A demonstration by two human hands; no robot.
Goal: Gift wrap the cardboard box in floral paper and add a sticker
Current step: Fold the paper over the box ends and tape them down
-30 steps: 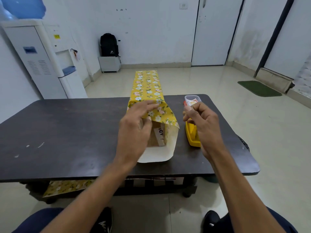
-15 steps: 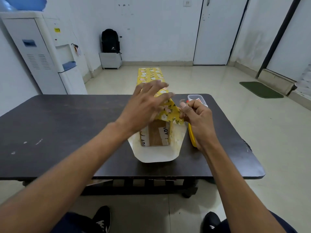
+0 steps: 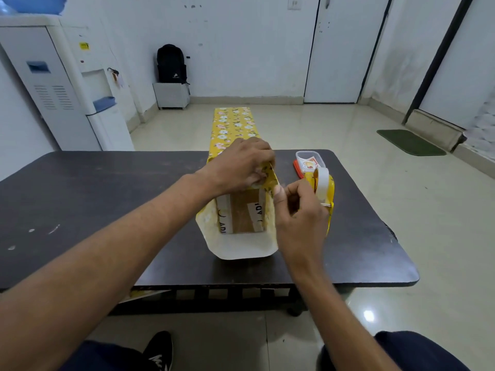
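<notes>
the cardboard box (image 3: 242, 214) sits mid-table (image 3: 80, 210) inside a sleeve of floral paper (image 3: 233, 124), its near end uncovered. the left hand (image 3: 241, 167) reaches over the top, fingers curled, pinching the overlap, i'd guess so the wrap can't spring open before taping. the right hand (image 3: 300, 210) hovers beside it, fingers curled against the tape dispenser (image 3: 330, 188); what it holds i cannot tell.

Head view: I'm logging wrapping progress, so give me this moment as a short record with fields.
Box: cardboard box, near end uncovered
Paper: floral paper folded over its top, extending past the table's far edge
Left hand: grips the paper on top
Right hand: fingers curled at the paper's right edge; pinch unclear
Beside: yellow tape dispenser, clear plastic container
</notes>
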